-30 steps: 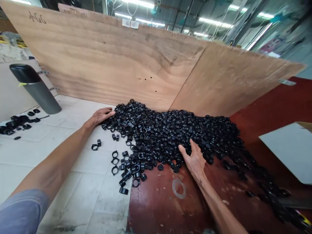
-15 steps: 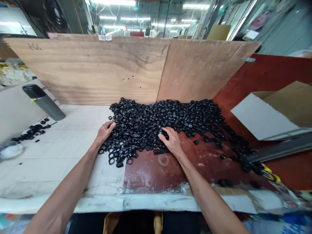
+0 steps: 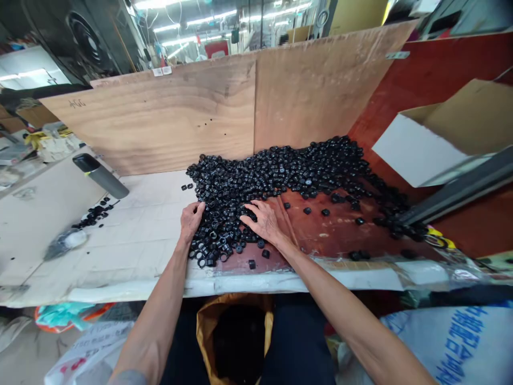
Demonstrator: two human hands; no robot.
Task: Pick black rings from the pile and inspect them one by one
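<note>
A broad heap of small black plastic parts [image 3: 248, 179], some ring-shaped and some like caps, lies across the table. My left hand [image 3: 191, 220] is cupped against the heap's left edge, its fingertips partly lost among the parts. My right hand [image 3: 262, 220] rests on the heap's near side, thumb and fingers apart and curved around some of the parts. Both hands touch the heap from opposite sides, and neither has a firm grip on any part. A few loose black caps [image 3: 252, 264] lie close to the table's front edge.
A wooden board [image 3: 180, 123] walls off the back. At left stand a grey bottle [image 3: 106, 179] and a small group of black parts [image 3: 94, 214]. A white carton [image 3: 417, 149] and a grey bar [image 3: 460, 187] are at right. Below the front edge hangs an open yellow-rimmed bag [image 3: 204, 337].
The view has shifted and tilted down, showing the bag below the edge. My hands have come closer together, and the near part of the heap between them is narrower, with loose caps nearer the edge.
</note>
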